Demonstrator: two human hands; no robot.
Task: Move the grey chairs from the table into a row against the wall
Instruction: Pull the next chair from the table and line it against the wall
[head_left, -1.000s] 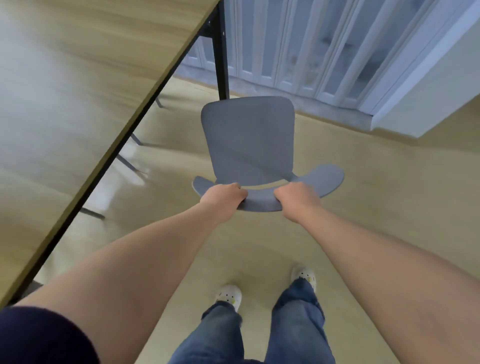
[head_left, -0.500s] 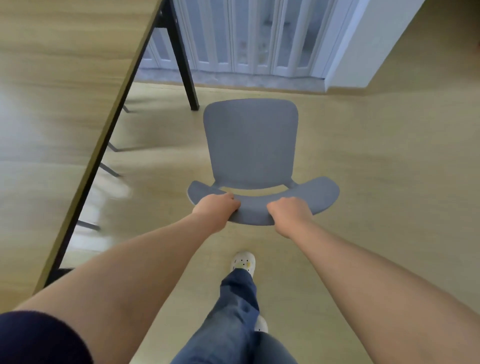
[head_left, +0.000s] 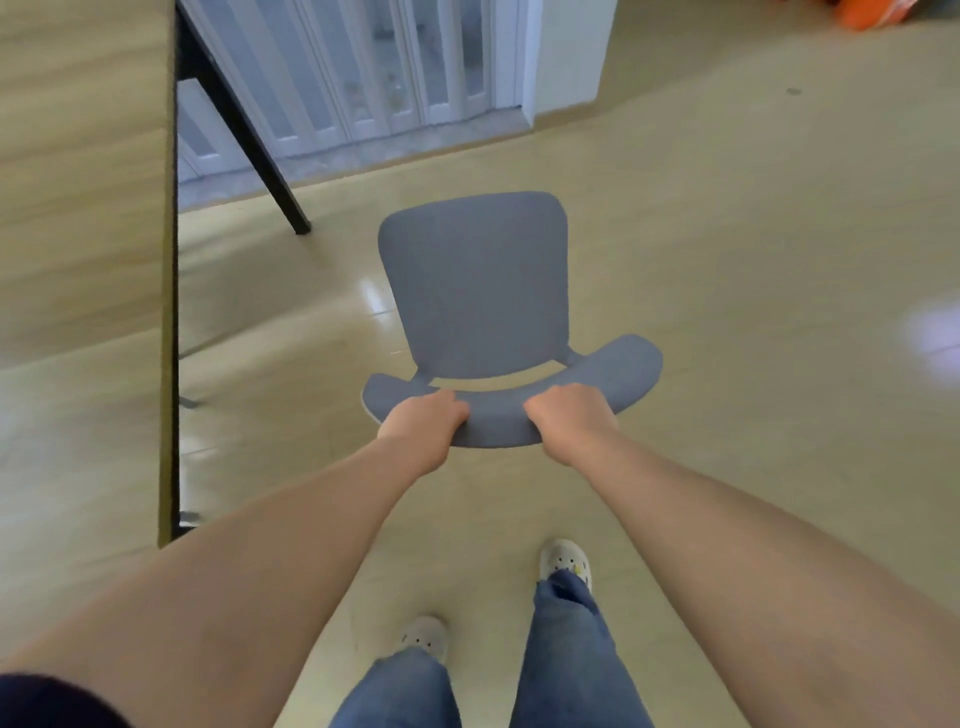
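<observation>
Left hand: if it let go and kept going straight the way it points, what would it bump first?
Probably the grey chair seat just past the backrest the left hand grips; depth is unclear.

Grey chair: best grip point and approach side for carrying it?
Grip the curved backrest band of the grey chair, from behind, one hand on each side of its middle. It is a thin, wide rim with a gap between it and the seat, so fingers can wrap it. The left hand and right hand hold it that way now, clear of the table.
</observation>
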